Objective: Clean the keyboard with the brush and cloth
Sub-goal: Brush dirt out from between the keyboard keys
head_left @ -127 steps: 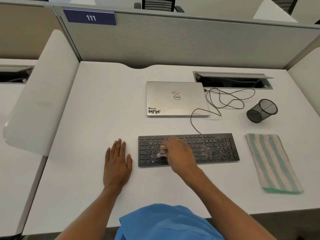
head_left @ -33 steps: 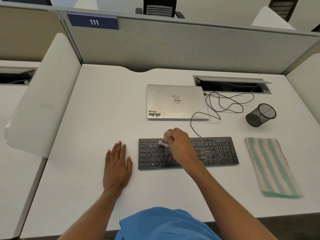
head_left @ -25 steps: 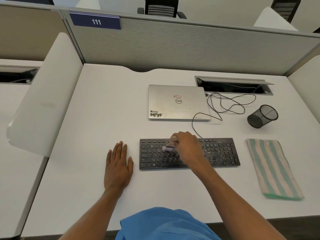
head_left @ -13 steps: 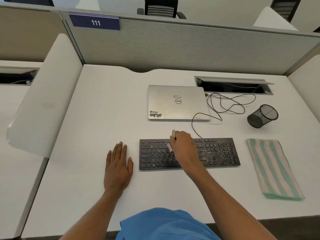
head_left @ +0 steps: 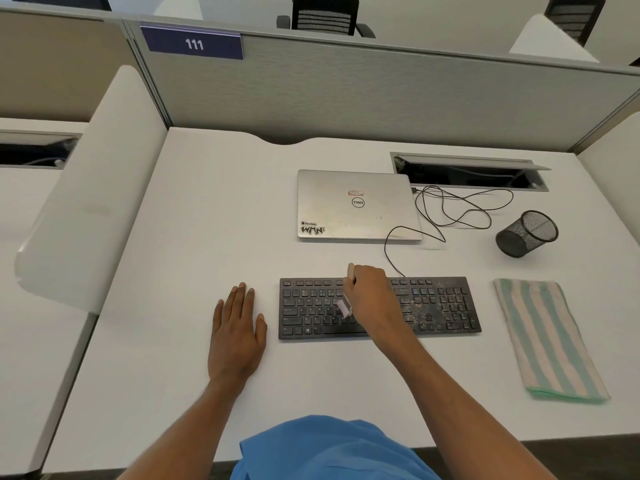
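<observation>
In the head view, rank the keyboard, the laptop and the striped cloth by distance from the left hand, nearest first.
1. Keyboard: just right of the left hand, which lies flat beside it.
2. Laptop: farther back and to the right, closed.
3. Striped cloth: far right, beyond the keyboard's other end.

The left hand (head_left: 237, 327) lies flat, palm down, its fingers straight and close together, pointing to 12 o'clock, with the thumb spread toward 2 o'clock. Its bare forearm runs back toward 7 o'clock. The right hand (head_left: 372, 299), at 3 o'clock from the left, is curled with knuckles up, gripping a small brush (head_left: 345, 307) with a pale handle and bristles. Its bare forearm stretches back toward 5 o'clock.
</observation>
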A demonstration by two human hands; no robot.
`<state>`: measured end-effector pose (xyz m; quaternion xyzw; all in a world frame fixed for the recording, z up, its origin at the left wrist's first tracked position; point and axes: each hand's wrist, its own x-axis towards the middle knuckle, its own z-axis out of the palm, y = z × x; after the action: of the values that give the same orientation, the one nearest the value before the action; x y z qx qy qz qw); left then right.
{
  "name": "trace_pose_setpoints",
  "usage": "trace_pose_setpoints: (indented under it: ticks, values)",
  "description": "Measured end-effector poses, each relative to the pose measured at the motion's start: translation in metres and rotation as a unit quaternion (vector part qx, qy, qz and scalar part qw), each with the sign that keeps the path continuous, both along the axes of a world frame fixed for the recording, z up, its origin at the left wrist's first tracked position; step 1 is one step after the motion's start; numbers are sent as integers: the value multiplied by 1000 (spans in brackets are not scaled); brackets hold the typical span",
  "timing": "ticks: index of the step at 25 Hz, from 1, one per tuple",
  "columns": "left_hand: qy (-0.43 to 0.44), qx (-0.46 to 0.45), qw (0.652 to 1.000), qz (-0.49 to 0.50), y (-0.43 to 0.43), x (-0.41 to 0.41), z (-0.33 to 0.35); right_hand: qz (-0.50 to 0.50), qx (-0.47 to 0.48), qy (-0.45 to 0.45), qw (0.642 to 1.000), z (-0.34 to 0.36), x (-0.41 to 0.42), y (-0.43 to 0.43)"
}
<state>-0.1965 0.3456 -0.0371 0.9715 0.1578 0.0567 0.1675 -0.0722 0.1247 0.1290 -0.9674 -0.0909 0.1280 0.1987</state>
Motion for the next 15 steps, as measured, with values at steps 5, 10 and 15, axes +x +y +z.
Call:
trace_pose_setpoints:
  ticks: [5, 10, 15]
  values:
    - [-6, -3, 1000, -1, -1, 1, 2, 5, -17, 6, 1000, -4, -1, -4]
    - [-2, 3, 1000, -3, 0, 0, 1, -17, -4, -18, 1000, 5, 11, -3]
    - [-4, 5, 1000, -4, -1, 1, 0, -25, 30, 8, 999, 0, 24, 17]
